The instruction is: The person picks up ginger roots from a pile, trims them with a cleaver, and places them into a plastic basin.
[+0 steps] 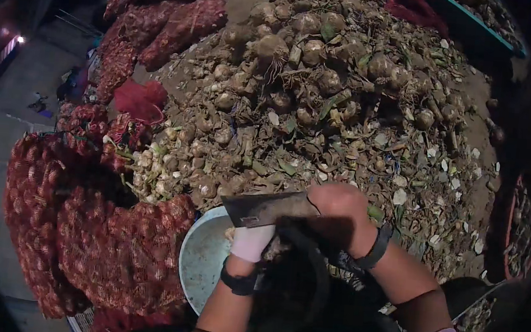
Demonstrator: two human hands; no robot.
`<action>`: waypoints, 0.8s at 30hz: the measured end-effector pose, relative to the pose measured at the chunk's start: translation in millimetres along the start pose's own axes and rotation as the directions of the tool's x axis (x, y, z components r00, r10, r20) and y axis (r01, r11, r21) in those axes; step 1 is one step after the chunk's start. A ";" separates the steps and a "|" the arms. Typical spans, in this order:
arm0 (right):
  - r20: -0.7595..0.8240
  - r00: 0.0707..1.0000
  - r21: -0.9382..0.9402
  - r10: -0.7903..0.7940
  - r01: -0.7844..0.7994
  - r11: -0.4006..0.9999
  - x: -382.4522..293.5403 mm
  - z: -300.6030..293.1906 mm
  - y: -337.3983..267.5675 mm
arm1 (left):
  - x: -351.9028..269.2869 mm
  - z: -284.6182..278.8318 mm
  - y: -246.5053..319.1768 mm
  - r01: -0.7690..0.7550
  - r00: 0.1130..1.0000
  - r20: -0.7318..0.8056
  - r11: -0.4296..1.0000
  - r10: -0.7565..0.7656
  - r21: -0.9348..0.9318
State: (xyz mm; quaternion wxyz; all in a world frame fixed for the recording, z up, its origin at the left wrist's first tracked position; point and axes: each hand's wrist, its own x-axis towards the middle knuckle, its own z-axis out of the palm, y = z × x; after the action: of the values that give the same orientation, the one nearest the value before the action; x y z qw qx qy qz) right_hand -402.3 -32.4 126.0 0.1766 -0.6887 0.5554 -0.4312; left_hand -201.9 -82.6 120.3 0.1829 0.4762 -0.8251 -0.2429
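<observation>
My right hand (339, 209) is closed around the handle end of a broad-bladed cleaver (266, 209), whose blade points left. Below the blade is my left hand (252, 242), in a pale glove; the blade hides its fingers, so I cannot tell what they hold. A light blue basin (199, 259) sits just left of my left hand. In front of both hands spreads a large heap of soil-covered bulbs (312, 52) with roots and stalks. Cleaner whitish bulbs, apparently garlic (160, 169), lie beyond the basin.
Full red mesh sacks of bulbs (118, 248) stand at the left, with more sacks (178, 28) at the upper left. Dry leaves and cut pieces (399, 195) litter the heap's right side. A red-rimmed container (510, 232) is at the far right, and a teal edge (480, 23) crosses the upper right.
</observation>
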 end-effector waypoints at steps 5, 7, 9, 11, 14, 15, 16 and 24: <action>0.218 0.900 -0.135 0.378 -0.356 0.925 -34.3 23.4 38.5 | 5.3 -20.8 52.9 0.344 0.937 0.002 0.921 -0.350 -0.183; 0.511 0.695 0.730 0.505 -0.661 0.172 -48.2 21.4 34.8 | 1.4 -23.9 63.3 -0.162 0.957 -0.226 0.982 0.181 0.098; 0.485 0.678 0.721 0.553 -0.667 0.187 -33.2 10.5 24.4 | -2.4 -22.8 56.4 -0.272 0.943 -0.143 0.943 0.302 0.192; 0.449 0.684 0.736 0.575 -0.648 0.196 -5.4 1.3 4.8 | -9.5 -25.9 48.4 -0.268 0.963 0.050 0.961 0.265 0.062; 0.269 0.818 0.736 0.508 -0.515 0.439 -8.5 14.7 4.9 | -4.3 -15.6 61.6 -0.008 0.993 0.111 0.958 0.041 -0.286; 0.107 0.906 0.722 0.410 -0.355 0.594 -6.8 20.0 -2.4 | -5.4 -15.6 65.0 0.063 0.997 0.063 0.980 -0.052 -0.187; 0.198 0.900 0.608 0.388 -0.423 0.672 -7.4 12.3 -13.4 | -3.1 -9.4 60.9 0.074 0.996 -0.034 0.962 -0.087 -0.264; -0.058 0.998 -0.088 -0.031 0.026 0.996 -32.5 2.9 -11.4 | -11.2 -2.9 53.3 0.030 0.983 -0.153 0.920 -0.098 -0.392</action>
State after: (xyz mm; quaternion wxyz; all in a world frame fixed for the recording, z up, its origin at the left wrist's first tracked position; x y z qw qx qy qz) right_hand -393.4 0.4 119.7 0.1234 -0.6904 0.5690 -0.4292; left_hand -232.2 -50.6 152.5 0.3350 0.4764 -0.7260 -0.3657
